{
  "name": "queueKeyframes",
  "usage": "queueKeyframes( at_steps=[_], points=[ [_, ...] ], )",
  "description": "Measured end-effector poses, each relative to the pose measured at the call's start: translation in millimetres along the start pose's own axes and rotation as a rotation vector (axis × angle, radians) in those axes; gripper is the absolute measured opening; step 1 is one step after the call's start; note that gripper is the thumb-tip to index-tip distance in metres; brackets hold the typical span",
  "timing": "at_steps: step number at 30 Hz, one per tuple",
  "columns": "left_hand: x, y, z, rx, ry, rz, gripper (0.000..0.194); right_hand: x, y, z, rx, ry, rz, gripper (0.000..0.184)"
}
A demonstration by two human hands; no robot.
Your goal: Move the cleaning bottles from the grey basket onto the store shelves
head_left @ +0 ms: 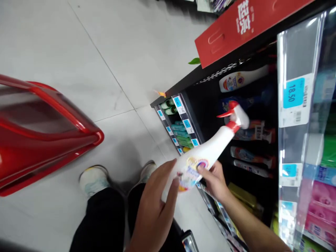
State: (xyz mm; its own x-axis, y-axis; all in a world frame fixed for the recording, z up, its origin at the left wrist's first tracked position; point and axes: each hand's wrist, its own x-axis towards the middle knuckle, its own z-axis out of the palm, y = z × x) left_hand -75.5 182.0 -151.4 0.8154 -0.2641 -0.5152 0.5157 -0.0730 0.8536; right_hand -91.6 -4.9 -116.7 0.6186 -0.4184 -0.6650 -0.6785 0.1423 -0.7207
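Just toward four o'clock from the middle of the view, a white spray bottle [203, 150] lies slantwise in both hands, clear of the shelf. Its red-and-white trigger head [237, 117] points between one and two o'clock. The left hand [156, 206], at eight o'clock of the bottle, grasps its base end, likely taking the weight there. The right hand [216, 180], toward five, grips the body with its thumb on the label [195, 168]; this leaves the trigger untouched and most of the label facing the camera. At one o'clock, a similar bottle [236, 81] sits on the dark shelf, presumably grouped by kind. At two, a price tag [294, 92] reading 18.50 faces outward, probably for shoppers to read. At nine, a red basket [57, 150] sits apart from the shelf, seemingly within easy reach.
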Motion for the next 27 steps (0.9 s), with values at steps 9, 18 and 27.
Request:
queueKeyframes(
  at_steps=[9, 18, 27],
  points=[
    [-27, -34, 12.3, -0.166, 0.078, -0.203, 0.037, 118, -45, -7, -0.132, 0.419, -0.41, 0.055],
    [3, -60, -5.2, -0.146, 0.154, -0.11, 0.031, 190, -63, -19, -0.099, 0.524, -0.521, 0.063],
    [19, -99, 32.2, -0.223, 0.148, -0.223, 0.041, 273, -77, -56, -0.248, 0.598, -0.726, 0.055]
  ],
)
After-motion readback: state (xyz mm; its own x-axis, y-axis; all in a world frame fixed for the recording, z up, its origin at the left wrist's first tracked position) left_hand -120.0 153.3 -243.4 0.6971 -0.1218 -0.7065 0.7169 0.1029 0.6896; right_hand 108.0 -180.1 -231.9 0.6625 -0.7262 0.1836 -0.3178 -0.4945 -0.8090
